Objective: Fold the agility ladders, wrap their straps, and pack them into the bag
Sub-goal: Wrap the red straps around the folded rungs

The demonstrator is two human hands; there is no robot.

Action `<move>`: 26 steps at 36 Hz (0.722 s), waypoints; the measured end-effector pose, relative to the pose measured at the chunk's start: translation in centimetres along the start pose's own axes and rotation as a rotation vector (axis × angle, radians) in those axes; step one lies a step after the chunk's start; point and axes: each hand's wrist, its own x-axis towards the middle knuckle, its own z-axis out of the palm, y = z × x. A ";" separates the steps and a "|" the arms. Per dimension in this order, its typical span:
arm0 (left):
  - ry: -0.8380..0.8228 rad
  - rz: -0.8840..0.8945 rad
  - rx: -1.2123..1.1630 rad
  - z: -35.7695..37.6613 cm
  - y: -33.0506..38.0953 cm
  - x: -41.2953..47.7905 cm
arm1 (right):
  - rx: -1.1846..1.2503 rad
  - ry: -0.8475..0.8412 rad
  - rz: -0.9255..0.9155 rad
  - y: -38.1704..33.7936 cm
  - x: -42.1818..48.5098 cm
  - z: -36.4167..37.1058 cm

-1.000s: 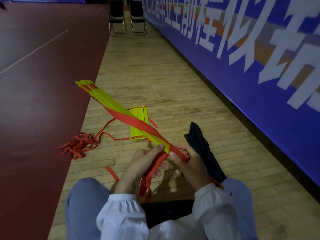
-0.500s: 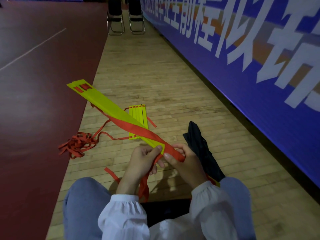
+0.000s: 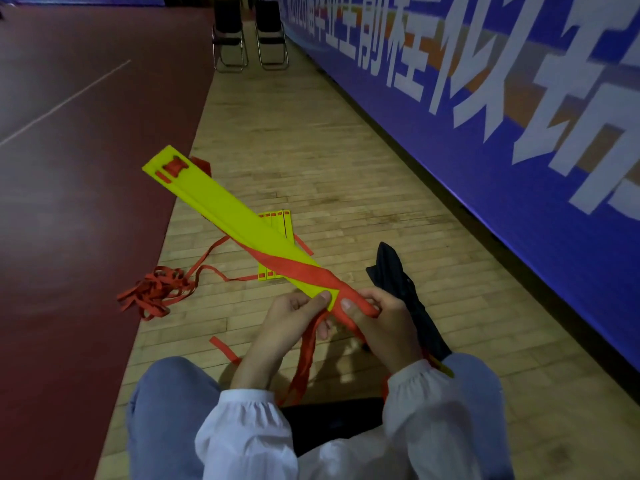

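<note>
Pinching near end of held ladder bundle (image 3: 231, 212), our left hand (image 3: 294, 318) sets thumb on top; our right hand (image 3: 379, 318) grips red strap (image 3: 304, 271) wound across it. We count two bundles: second bundle (image 3: 278, 221) on floor (image 3: 311, 150) just beyond. One black bag (image 3: 403, 289) right.

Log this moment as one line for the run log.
phase: wrapping | left hand: pinches yellow flat plastic rung bundle | right hand: grips red webbing strap around it | black fabric bag: on floor
</note>
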 end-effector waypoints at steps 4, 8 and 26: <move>0.040 0.028 -0.047 0.2 0.5 0.0 | 0.035 0.104 -0.078 -0.9 -0.3 0.3; 0.044 0.004 -0.063 0.0 0.9 -0.2 | 0.032 0.187 -0.137 -1.6 -0.5 0.5; 0.166 -0.203 -0.093 0.3 1.4 -0.6 | -0.150 0.278 -0.137 -1.1 -0.9 2.7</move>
